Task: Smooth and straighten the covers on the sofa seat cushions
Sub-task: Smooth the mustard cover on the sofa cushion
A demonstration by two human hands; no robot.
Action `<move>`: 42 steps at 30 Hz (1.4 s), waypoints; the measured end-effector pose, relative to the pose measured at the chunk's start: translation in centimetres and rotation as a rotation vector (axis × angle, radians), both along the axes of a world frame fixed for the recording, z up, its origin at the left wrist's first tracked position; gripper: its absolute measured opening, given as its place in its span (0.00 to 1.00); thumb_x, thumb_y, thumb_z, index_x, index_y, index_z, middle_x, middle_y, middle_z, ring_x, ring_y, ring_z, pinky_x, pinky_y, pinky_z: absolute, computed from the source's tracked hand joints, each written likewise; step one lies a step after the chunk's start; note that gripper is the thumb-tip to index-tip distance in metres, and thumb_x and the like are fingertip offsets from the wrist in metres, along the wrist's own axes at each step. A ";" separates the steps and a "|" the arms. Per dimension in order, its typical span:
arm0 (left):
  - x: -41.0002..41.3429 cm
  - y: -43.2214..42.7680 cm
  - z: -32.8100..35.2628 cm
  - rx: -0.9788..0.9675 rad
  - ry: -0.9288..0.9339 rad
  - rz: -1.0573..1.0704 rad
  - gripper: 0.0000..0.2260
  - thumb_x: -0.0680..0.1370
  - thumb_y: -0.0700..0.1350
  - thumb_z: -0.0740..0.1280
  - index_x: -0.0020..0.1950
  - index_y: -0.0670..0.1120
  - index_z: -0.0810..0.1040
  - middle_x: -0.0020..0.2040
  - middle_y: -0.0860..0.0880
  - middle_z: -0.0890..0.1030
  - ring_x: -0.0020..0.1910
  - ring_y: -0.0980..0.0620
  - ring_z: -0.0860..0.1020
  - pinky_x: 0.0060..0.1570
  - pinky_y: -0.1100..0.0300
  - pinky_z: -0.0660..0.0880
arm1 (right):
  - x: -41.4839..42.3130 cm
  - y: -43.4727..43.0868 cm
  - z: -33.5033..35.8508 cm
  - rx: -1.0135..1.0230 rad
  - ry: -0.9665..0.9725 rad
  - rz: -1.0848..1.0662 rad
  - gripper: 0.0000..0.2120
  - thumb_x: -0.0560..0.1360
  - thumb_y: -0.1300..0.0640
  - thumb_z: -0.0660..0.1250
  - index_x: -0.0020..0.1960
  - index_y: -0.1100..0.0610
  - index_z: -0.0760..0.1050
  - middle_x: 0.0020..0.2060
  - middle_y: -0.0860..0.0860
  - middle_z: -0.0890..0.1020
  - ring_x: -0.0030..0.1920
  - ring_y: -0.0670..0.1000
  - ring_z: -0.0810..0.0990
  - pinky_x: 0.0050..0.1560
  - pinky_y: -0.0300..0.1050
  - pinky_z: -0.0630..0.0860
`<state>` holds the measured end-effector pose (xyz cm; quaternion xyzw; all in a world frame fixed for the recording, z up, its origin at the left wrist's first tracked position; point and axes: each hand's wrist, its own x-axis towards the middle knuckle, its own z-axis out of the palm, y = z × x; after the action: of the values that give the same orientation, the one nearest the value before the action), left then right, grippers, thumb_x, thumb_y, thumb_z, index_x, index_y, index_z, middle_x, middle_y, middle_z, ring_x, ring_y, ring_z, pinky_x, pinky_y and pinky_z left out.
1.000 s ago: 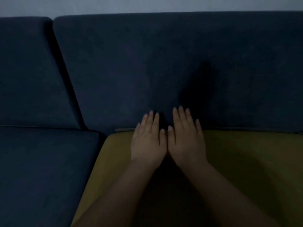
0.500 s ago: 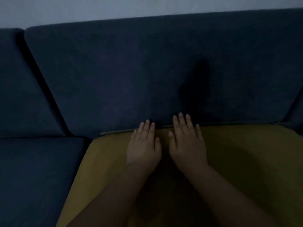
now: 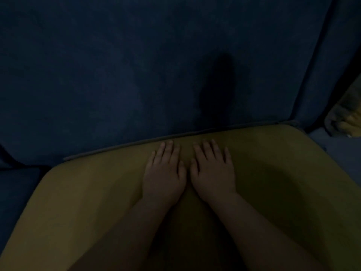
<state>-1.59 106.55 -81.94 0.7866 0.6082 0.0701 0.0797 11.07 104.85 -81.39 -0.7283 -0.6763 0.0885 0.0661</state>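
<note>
Pretty dim shot, so bear with me. Far left there's a sliver of the blue seat cushion. Next to it the mustard cover takes up most of the seat in front, with its back edge running along the foot of the big blue back cushion. A thin grey strip peeks out along that edge on the left side, and I can't tell if it's piping or the cushion underneath. The left hand lies palm down on the cover near the back edge, fingers straight and together, gripping nothing. The right hand is just beside it, also flat, fingers a little spread, only pressing on the fabric. The thumbs nearly touch. Further right the cover rounds off at its back corner, and there's a blurry tan thing at the frame edge, no clue what. Progress-wise the cover already looks fairly smooth to me, with no obvious wrinkles, though this light could hide some. What's left, I reckon, is sweeping out to both sides, sorting that back edge, and checking the front edge, which is out of view.
</note>
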 end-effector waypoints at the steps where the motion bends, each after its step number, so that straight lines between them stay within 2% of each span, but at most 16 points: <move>1: 0.0 0.0 0.2 -0.011 0.010 -0.003 0.36 0.71 0.59 0.31 0.79 0.52 0.49 0.79 0.54 0.48 0.78 0.56 0.44 0.75 0.57 0.41 | 0.2 0.0 0.2 0.005 0.012 0.004 0.38 0.72 0.42 0.30 0.78 0.49 0.53 0.78 0.51 0.56 0.78 0.52 0.48 0.74 0.56 0.40; 3: 0.2 -0.1 1.0 -0.032 0.010 0.001 0.34 0.74 0.59 0.33 0.80 0.52 0.47 0.79 0.54 0.45 0.77 0.56 0.41 0.74 0.58 0.38 | 1.2 -0.1 0.9 -0.017 0.035 0.015 0.35 0.74 0.41 0.30 0.79 0.48 0.47 0.79 0.49 0.48 0.78 0.50 0.42 0.75 0.55 0.38; 5: 1.1 0.1 2.4 -0.034 -0.034 0.008 0.28 0.80 0.57 0.39 0.80 0.51 0.46 0.79 0.53 0.43 0.77 0.56 0.40 0.73 0.58 0.38 | 3.1 -0.3 2.6 -0.008 0.063 -0.029 0.28 0.81 0.42 0.36 0.79 0.48 0.43 0.78 0.48 0.43 0.77 0.49 0.38 0.75 0.55 0.38; 7: 3.0 0.5 4.0 0.022 -0.105 -0.005 0.25 0.83 0.54 0.46 0.79 0.50 0.48 0.79 0.52 0.44 0.77 0.55 0.42 0.73 0.58 0.40 | 5.3 -0.1 4.8 0.088 0.064 -0.071 0.27 0.82 0.44 0.42 0.79 0.49 0.43 0.78 0.48 0.43 0.77 0.49 0.38 0.76 0.55 0.40; 9: 6.2 1.2 5.3 0.104 -0.172 -0.063 0.24 0.84 0.51 0.48 0.79 0.49 0.49 0.79 0.52 0.46 0.77 0.55 0.43 0.74 0.58 0.40 | 7.6 0.2 6.7 0.182 0.040 -0.099 0.27 0.83 0.45 0.43 0.79 0.50 0.43 0.78 0.49 0.43 0.77 0.49 0.39 0.76 0.54 0.41; 13: 11.7 2.0 5.0 0.085 -0.229 -0.114 0.24 0.84 0.51 0.47 0.79 0.49 0.47 0.79 0.52 0.44 0.77 0.55 0.42 0.76 0.55 0.42 | 10.8 1.2 6.3 0.208 -0.014 -0.157 0.27 0.83 0.46 0.43 0.79 0.50 0.42 0.78 0.49 0.42 0.77 0.49 0.38 0.76 0.54 0.42; 16: 13.0 1.2 1.2 -0.027 -0.082 -0.135 0.25 0.83 0.54 0.41 0.79 0.50 0.45 0.79 0.51 0.43 0.77 0.54 0.41 0.75 0.55 0.39 | 12.1 0.3 2.2 0.024 -0.029 -0.176 0.27 0.82 0.44 0.42 0.79 0.49 0.40 0.78 0.49 0.42 0.77 0.49 0.38 0.75 0.56 0.40; 18: 13.2 1.0 -0.4 -0.040 -0.023 -0.107 0.28 0.79 0.56 0.38 0.79 0.51 0.46 0.80 0.51 0.45 0.78 0.54 0.43 0.74 0.56 0.39 | 12.4 -0.2 0.0 -0.039 -0.028 -0.185 0.27 0.82 0.44 0.42 0.79 0.48 0.43 0.79 0.49 0.45 0.77 0.50 0.40 0.75 0.57 0.39; 21: 13.3 1.1 -0.4 -0.033 0.001 -0.108 0.28 0.79 0.56 0.39 0.79 0.52 0.48 0.80 0.51 0.47 0.78 0.54 0.44 0.74 0.56 0.39 | 12.5 0.2 -0.3 -0.029 -0.022 -0.194 0.27 0.82 0.44 0.42 0.79 0.48 0.46 0.79 0.49 0.49 0.77 0.51 0.43 0.75 0.56 0.38; 25: 13.2 1.4 0.8 -0.090 0.023 -0.112 0.24 0.83 0.53 0.44 0.79 0.50 0.46 0.80 0.50 0.44 0.78 0.53 0.42 0.75 0.55 0.40 | 13.2 0.1 1.2 -0.063 0.040 -0.159 0.26 0.82 0.44 0.42 0.79 0.48 0.46 0.79 0.49 0.46 0.77 0.50 0.41 0.75 0.55 0.38; 27: 14.3 1.3 2.0 -0.116 -0.017 -0.142 0.24 0.84 0.53 0.45 0.79 0.49 0.46 0.79 0.50 0.43 0.78 0.53 0.41 0.76 0.54 0.41 | 14.9 0.1 2.7 0.000 0.060 -0.193 0.26 0.83 0.44 0.43 0.79 0.49 0.46 0.78 0.49 0.45 0.77 0.50 0.40 0.75 0.55 0.39; 31: 20.0 1.8 4.4 -0.018 -0.137 -0.283 0.24 0.84 0.52 0.45 0.80 0.49 0.47 0.79 0.50 0.43 0.78 0.53 0.41 0.76 0.54 0.42 | 19.4 0.6 5.9 0.199 0.033 -0.281 0.25 0.83 0.47 0.46 0.79 0.49 0.47 0.78 0.48 0.45 0.77 0.49 0.41 0.76 0.54 0.41; 34: 24.5 2.2 3.8 -0.007 -0.097 -0.312 0.25 0.84 0.53 0.45 0.79 0.48 0.43 0.79 0.49 0.41 0.78 0.50 0.39 0.76 0.52 0.41 | 22.3 1.0 5.7 0.281 0.021 -0.317 0.24 0.83 0.49 0.47 0.79 0.49 0.48 0.78 0.48 0.47 0.78 0.49 0.42 0.76 0.52 0.43; 36: 25.7 1.6 1.4 -0.025 -0.049 -0.295 0.25 0.84 0.53 0.43 0.80 0.48 0.45 0.79 0.49 0.43 0.78 0.50 0.42 0.75 0.51 0.41 | 23.8 0.3 3.1 0.228 -0.002 -0.307 0.25 0.83 0.48 0.45 0.79 0.50 0.48 0.78 0.49 0.48 0.78 0.51 0.45 0.75 0.53 0.44; 39: 25.9 0.2 -1.2 -0.034 -0.041 -0.259 0.29 0.79 0.55 0.36 0.79 0.50 0.50 0.80 0.49 0.49 0.78 0.50 0.47 0.74 0.53 0.41 | 24.3 -1.5 -2.2 -0.022 -0.046 -0.295 0.27 0.83 0.44 0.43 0.79 0.50 0.45 0.78 0.50 0.49 0.77 0.51 0.48 0.75 0.53 0.46; 42: 26.3 0.6 -1.4 -0.017 -0.055 -0.249 0.31 0.77 0.55 0.34 0.79 0.50 0.51 0.79 0.49 0.51 0.78 0.51 0.48 0.74 0.53 0.41 | 24.4 -1.4 -3.1 -0.029 -0.047 -0.310 0.28 0.82 0.42 0.45 0.79 0.50 0.46 0.78 0.51 0.52 0.77 0.52 0.51 0.75 0.55 0.51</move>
<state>24.72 107.17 -83.36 0.8531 0.5042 0.0760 0.1109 35.51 103.47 -84.53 -0.8266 -0.5559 0.0702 0.0526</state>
